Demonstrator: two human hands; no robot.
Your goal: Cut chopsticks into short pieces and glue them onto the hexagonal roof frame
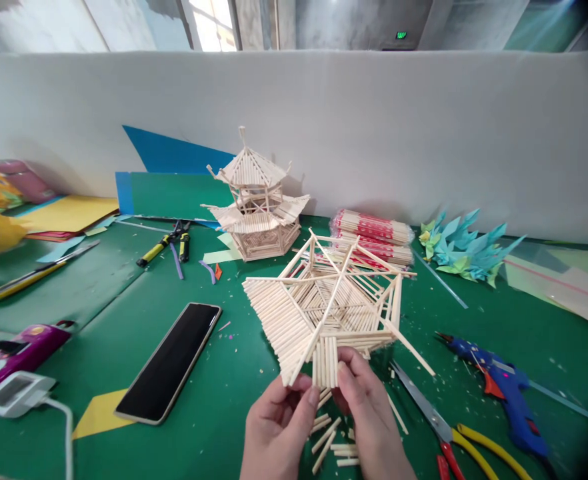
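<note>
Both of my hands hold up a hexagonal roof frame of thin wooden sticks (pixel 324 307) above the green mat. My left hand (pixel 279 423) pinches its near lower edge with thumb and fingers closed on the sticks. My right hand (pixel 369 407) grips the same near edge just to the right, thumb pressed on the short sticks there. Several short cut sticks (pixel 331 443) lie on the mat under my hands. A finished two-tier stick pagoda (pixel 257 207) stands behind the frame.
A black phone (pixel 171 360) lies left of my hands. Scissors with yellow handles (pixel 444 427) and a blue glue gun (pixel 504 390) lie to the right. Wrapped chopstick bundles (pixel 374 237), paper cranes (pixel 467 247), pliers (pixel 167 243), a purple device (pixel 19 353) and coloured paper (pixel 69 213) lie around; a white wall (pixel 424 133) stands behind.
</note>
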